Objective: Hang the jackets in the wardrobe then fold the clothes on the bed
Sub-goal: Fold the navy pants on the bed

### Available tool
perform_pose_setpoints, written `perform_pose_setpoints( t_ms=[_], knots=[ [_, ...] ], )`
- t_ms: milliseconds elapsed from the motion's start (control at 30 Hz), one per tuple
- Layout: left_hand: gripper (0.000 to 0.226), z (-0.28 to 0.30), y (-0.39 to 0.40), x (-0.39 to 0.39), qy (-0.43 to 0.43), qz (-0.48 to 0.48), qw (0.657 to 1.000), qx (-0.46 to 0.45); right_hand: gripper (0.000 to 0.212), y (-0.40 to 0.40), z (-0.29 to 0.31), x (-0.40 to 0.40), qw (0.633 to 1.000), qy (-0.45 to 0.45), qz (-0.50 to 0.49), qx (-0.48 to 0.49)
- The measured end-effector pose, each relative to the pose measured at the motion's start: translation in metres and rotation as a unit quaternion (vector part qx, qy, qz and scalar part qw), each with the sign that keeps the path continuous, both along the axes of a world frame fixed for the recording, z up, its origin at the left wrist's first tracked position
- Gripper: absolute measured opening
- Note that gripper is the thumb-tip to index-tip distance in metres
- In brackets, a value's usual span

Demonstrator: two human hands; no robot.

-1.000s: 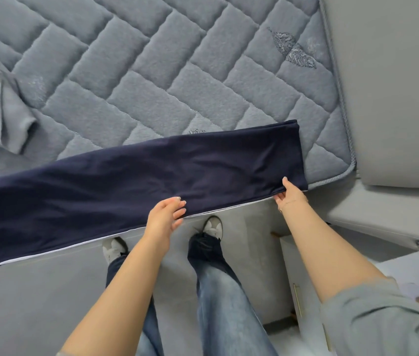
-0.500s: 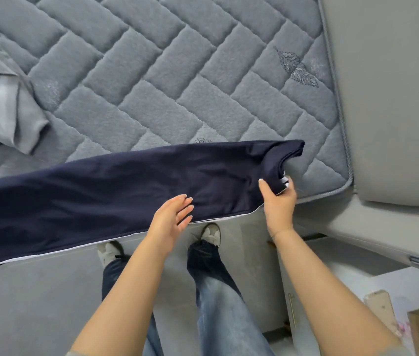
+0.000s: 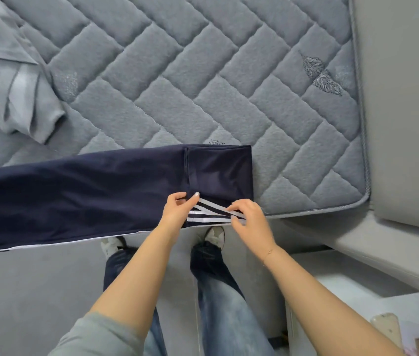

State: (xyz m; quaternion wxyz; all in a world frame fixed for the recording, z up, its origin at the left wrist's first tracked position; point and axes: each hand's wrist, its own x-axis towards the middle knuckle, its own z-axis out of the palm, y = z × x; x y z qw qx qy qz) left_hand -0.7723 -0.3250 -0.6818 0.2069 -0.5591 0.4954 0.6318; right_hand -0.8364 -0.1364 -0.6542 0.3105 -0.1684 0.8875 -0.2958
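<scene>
Far left, upper part of view: a grey garment (image 3: 16,80) lies crumpled on the bed (image 3: 203,73), a quilted grey mattress surface with a herringbone pattern. It sits well apart from the item being worked.

Along the near edge of the bed: navy track trousers (image 3: 75,191) lie flat in a long band, running in from the left border of the view. A thin white line follows their near edge. Their right end is folded back over itself, forming a doubled panel with a straight fold line on its right side. White side stripes (image 3: 211,213) show at the near corner of that panel, crossing one another at an angle.

Left hand (image 3: 177,210): fingers curled, thumb and forefinger pinching the trouser fabric at the left end of the stripes.

Right hand (image 3: 248,218): fingers bent, tips pinching the striped edge at its right end. A fine bracelet is on that wrist.

Below the hands: the person's legs in blue jeans and light shoes (image 3: 215,233), standing on the floor against the bed.

Right of the bed: a grey padded headboard (image 3: 403,98). An embroidered feather motif (image 3: 320,74) marks the mattress near that side.
</scene>
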Motion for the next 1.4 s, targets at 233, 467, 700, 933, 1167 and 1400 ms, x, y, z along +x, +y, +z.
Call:
perform_pose_setpoints(
  t_ms=[233,467,700,933,1167,1400],
  knots=[
    [0.026,-0.005,0.024,0.0,-0.019,-0.113,0.968,-0.222,0.037,0.003,-0.015,-0.002,0.977,0.054,0.17,0.113],
    [0.022,0.004,0.02,0.014,0.058,-0.099,0.987,-0.116,0.012,-0.005,-0.025,-0.004,0.979,0.077,0.153,0.114],
    [0.014,0.021,0.022,0.039,0.075,-0.109,0.986,-0.1,0.014,0.014,-0.019,0.005,0.974,0.088,0.207,0.035],
    [0.046,0.02,0.028,0.006,0.061,-0.038,0.996,-0.047,0.022,0.018,-0.015,0.0,0.991,0.103,0.079,0.008],
    [0.045,0.042,0.014,0.016,0.12,0.045,0.989,-0.068,0.04,-0.005,-0.009,-0.018,0.996,0.083,0.043,0.007],
    [0.067,0.084,-0.069,0.054,0.243,-0.077,0.965,-0.063,0.053,-0.067,0.0,-0.016,0.987,0.067,0.147,-0.006]
  ],
)
